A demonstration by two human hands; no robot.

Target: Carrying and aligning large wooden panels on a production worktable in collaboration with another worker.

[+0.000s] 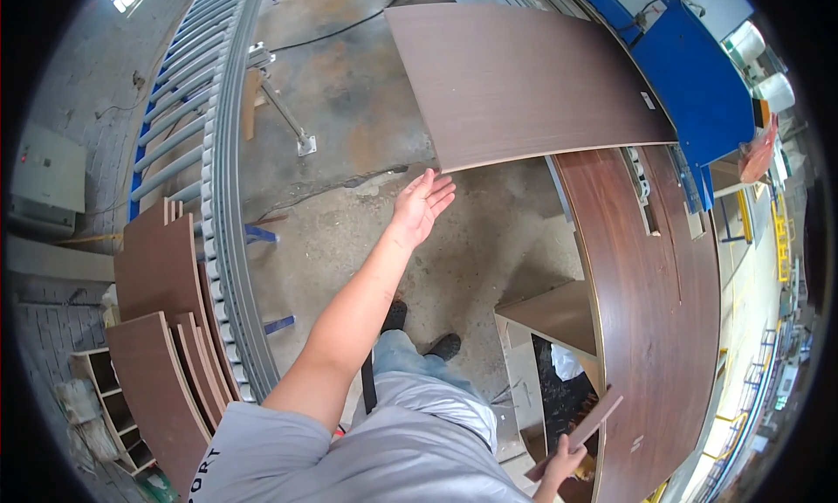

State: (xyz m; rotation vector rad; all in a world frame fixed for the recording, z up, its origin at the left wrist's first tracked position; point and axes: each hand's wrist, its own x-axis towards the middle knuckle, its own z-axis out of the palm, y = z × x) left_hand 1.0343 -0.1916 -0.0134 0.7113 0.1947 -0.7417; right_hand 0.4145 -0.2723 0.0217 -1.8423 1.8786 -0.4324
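My left hand is stretched forward, palm up with the fingers apart. Its fingertips are right by the near left corner of a large brown board; whether they touch it I cannot tell. That board juts out to the left over the floor from beside the blue machine. At the lower right, my right hand grips a narrow brown wooden strip, which slants up and to the right over the edge of a dark wood-grain worktop.
A roller conveyor runs along the left, with several brown panels leaning beside it. The blue machine stands at the far right. Under the worktop is an open bin holding scraps. A cable lies on the concrete floor.
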